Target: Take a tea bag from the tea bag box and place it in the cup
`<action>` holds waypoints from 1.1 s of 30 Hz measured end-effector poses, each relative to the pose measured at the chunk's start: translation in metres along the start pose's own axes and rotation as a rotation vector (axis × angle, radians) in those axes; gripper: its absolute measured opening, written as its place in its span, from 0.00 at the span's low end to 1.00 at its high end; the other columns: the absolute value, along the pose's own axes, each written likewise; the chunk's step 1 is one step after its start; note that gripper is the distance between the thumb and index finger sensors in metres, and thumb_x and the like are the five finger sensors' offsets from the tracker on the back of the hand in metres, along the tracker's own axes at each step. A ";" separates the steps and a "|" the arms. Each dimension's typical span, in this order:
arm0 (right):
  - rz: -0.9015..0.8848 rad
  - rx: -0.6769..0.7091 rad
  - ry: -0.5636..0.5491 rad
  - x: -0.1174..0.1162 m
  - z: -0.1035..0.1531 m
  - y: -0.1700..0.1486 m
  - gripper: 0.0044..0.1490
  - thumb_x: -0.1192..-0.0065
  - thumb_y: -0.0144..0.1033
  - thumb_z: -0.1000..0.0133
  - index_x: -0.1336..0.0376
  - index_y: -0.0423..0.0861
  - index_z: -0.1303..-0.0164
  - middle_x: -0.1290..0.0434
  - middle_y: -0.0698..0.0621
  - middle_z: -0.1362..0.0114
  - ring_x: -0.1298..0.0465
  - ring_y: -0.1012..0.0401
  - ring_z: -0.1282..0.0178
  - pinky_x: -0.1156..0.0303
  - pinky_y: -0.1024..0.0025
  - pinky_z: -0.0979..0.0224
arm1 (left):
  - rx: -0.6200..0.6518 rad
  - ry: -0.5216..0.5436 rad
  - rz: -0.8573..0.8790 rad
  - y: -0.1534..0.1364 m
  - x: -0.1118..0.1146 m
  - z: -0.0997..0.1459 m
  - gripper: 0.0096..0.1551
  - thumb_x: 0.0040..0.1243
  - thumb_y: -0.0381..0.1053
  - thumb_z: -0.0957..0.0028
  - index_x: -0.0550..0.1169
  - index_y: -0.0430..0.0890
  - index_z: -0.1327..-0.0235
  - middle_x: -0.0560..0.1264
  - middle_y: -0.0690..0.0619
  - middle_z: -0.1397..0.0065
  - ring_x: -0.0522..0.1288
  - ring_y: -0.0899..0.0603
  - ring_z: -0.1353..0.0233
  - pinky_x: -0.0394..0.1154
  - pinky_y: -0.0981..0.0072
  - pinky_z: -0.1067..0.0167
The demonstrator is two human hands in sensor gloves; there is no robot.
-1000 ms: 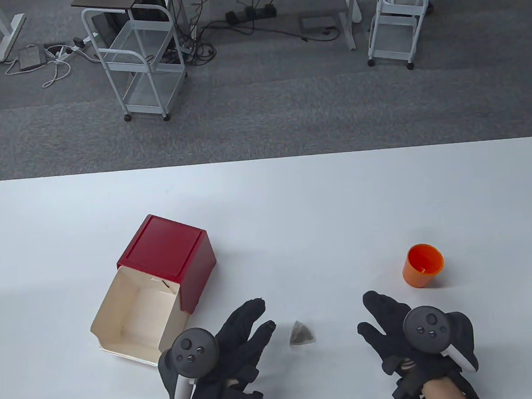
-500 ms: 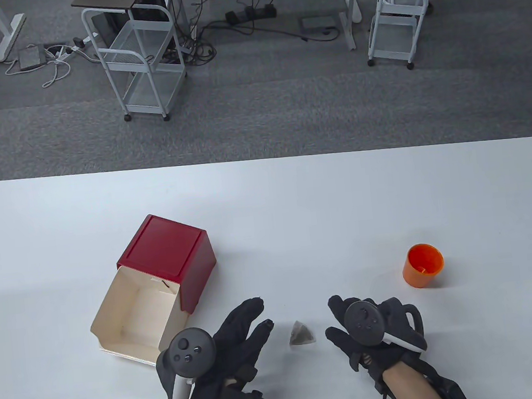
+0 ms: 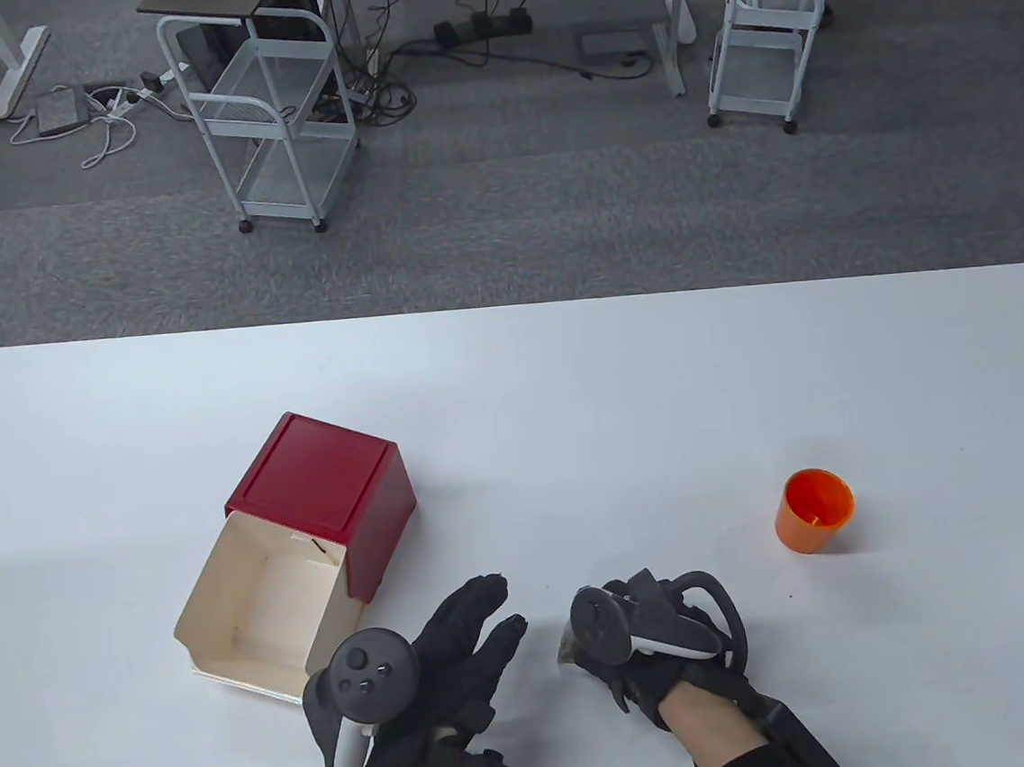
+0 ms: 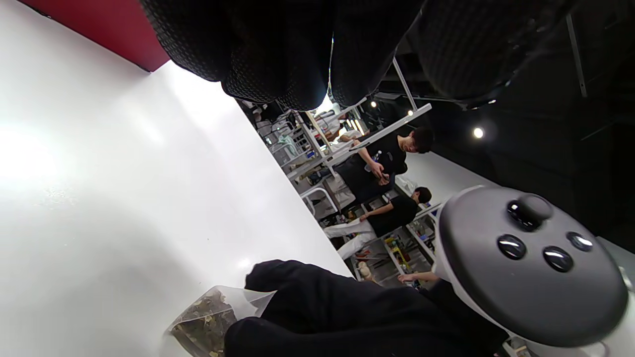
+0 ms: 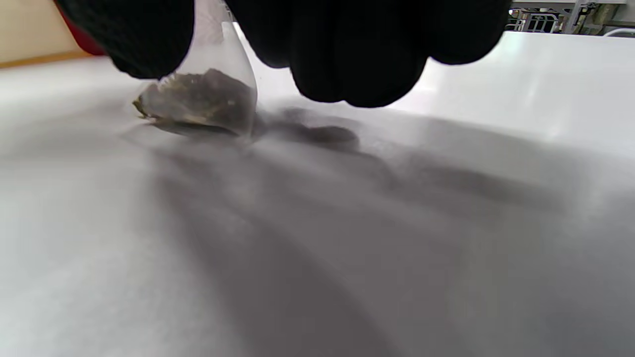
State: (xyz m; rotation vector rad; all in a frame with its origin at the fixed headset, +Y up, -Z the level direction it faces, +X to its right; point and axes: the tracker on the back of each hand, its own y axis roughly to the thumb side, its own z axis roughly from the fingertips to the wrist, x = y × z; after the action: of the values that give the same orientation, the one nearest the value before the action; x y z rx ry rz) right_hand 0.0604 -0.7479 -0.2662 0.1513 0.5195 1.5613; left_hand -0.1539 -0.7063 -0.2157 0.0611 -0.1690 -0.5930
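Observation:
The pyramid tea bag [image 3: 564, 646] lies on the white table, mostly hidden under my right hand [image 3: 583, 646]. In the right wrist view the thumb and fingers [image 5: 357, 59] pinch the top of the tea bag [image 5: 203, 99], whose base still rests on the table. The left wrist view shows the tea bag [image 4: 203, 322] under the right glove. My left hand [image 3: 489, 612] rests flat and empty just left of the bag, fingers stretched out. The red tea bag box [image 3: 323, 488] has its cream drawer [image 3: 262, 606] pulled out. The orange cup [image 3: 814, 510] stands upright at the right.
The white table [image 3: 568, 396] runs to the view's left and right edges, with its far edge near the middle of the view. White wire carts [image 3: 268, 108] and cables stand on the grey floor beyond it.
My right hand has moved left from near the cup to the tea bag, turned onto its side, and closed its fingers on the bag's top. The left hand has stayed still.

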 end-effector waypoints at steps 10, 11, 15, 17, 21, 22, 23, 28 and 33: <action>0.032 0.029 -0.006 -0.005 0.000 0.001 0.25 0.34 0.44 0.47 0.32 0.48 0.42 0.25 0.45 0.40 0.24 0.48 0.49 0.30 0.50 0.39 | 0.000 -0.003 -0.021 0.000 0.000 -0.001 0.38 0.56 0.67 0.48 0.74 0.53 0.26 0.71 0.47 0.18 0.71 0.37 0.22 0.69 0.50 0.28; 0.029 0.027 -0.008 -0.005 0.001 0.000 0.25 0.34 0.44 0.47 0.32 0.49 0.42 0.25 0.45 0.40 0.24 0.48 0.49 0.30 0.50 0.39 | 0.002 -0.002 -0.023 0.000 0.000 -0.001 0.38 0.56 0.67 0.48 0.74 0.53 0.26 0.71 0.47 0.18 0.71 0.37 0.22 0.69 0.50 0.28; -0.012 0.019 -0.039 -0.001 0.007 -0.006 0.24 0.34 0.44 0.47 0.32 0.49 0.42 0.25 0.45 0.40 0.24 0.48 0.50 0.30 0.50 0.39 | 0.003 0.000 -0.026 0.000 0.001 -0.001 0.37 0.56 0.67 0.48 0.74 0.53 0.26 0.71 0.47 0.18 0.71 0.38 0.22 0.69 0.50 0.28; -0.029 0.015 -0.056 0.003 0.010 -0.010 0.24 0.35 0.44 0.47 0.32 0.49 0.42 0.24 0.45 0.40 0.24 0.48 0.50 0.29 0.50 0.39 | 0.002 -0.002 -0.028 0.000 0.001 -0.001 0.37 0.56 0.67 0.48 0.74 0.53 0.26 0.71 0.47 0.18 0.71 0.38 0.22 0.69 0.50 0.28; -0.074 0.004 -0.101 0.014 0.017 -0.018 0.24 0.35 0.45 0.47 0.32 0.49 0.43 0.24 0.45 0.41 0.23 0.48 0.50 0.29 0.50 0.39 | 0.002 -0.003 -0.029 0.000 0.001 -0.001 0.37 0.55 0.67 0.48 0.74 0.54 0.26 0.71 0.47 0.18 0.71 0.37 0.22 0.69 0.50 0.28; -0.084 0.001 -0.115 0.017 0.019 -0.021 0.24 0.35 0.44 0.47 0.32 0.49 0.43 0.24 0.45 0.41 0.23 0.48 0.50 0.29 0.50 0.39 | 0.002 -0.004 -0.030 0.000 0.001 -0.001 0.38 0.56 0.67 0.48 0.74 0.53 0.26 0.71 0.47 0.18 0.71 0.37 0.22 0.69 0.50 0.28; -0.095 -0.003 -0.129 0.021 0.020 -0.023 0.24 0.35 0.45 0.47 0.32 0.49 0.43 0.24 0.45 0.40 0.23 0.48 0.50 0.29 0.50 0.39 | 0.001 -0.003 -0.030 0.000 0.001 -0.001 0.37 0.56 0.67 0.48 0.74 0.53 0.26 0.71 0.47 0.18 0.70 0.37 0.22 0.69 0.50 0.28; -0.152 -0.052 -0.214 0.042 0.030 -0.044 0.24 0.35 0.44 0.47 0.32 0.49 0.43 0.24 0.45 0.40 0.23 0.47 0.49 0.30 0.49 0.39 | 0.002 -0.004 -0.030 0.000 0.001 -0.001 0.37 0.56 0.67 0.48 0.74 0.53 0.26 0.71 0.47 0.18 0.70 0.37 0.22 0.69 0.49 0.28; -0.200 -0.118 -0.274 0.059 0.041 -0.070 0.24 0.35 0.45 0.47 0.32 0.49 0.43 0.25 0.45 0.39 0.24 0.46 0.48 0.30 0.49 0.38 | 0.002 -0.005 -0.031 0.000 0.002 -0.001 0.37 0.56 0.67 0.48 0.74 0.53 0.26 0.71 0.47 0.18 0.70 0.37 0.22 0.69 0.49 0.28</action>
State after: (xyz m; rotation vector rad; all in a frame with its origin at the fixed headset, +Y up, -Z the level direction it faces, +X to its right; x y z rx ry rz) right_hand 0.1365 -0.6823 -0.2713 0.2127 0.2197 1.3451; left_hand -0.1523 -0.7073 -0.2163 0.0643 -0.1742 -0.6238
